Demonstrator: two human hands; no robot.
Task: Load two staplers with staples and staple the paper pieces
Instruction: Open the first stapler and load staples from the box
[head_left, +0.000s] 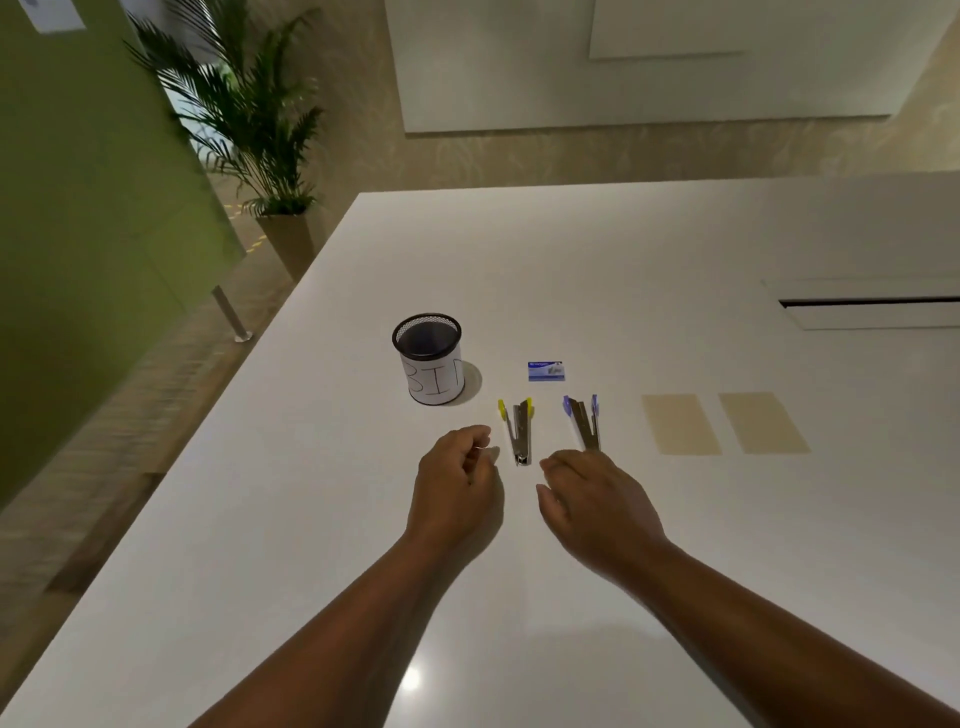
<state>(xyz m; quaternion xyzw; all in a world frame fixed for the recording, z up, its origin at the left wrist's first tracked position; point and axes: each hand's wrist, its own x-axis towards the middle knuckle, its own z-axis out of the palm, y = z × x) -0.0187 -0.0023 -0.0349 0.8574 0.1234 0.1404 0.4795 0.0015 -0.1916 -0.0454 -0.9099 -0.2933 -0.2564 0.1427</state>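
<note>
Two small metal staplers lie flipped open on the white table (597, 270): one with yellow ends (518, 428), one with blue ends (584, 421). My left hand (457, 478) is curled just left of the yellow stapler, pinching a thin pale sliver that looks like a staple strip (482, 446). Over the near end of the blue stapler hovers my right hand (597, 504), fingers loosely bent and nothing in it. A blue staple box (546, 371) lies behind the staplers. Two tan paper pieces (680, 423) (762, 422) lie flat to the right.
A black mesh cup (428, 358) wrapped in paper marked "BIN" stands left of the staple box. A cable slot (872, 304) is set into the table at far right. The table's left edge runs diagonally; a potted palm (260, 130) stands on the floor beyond.
</note>
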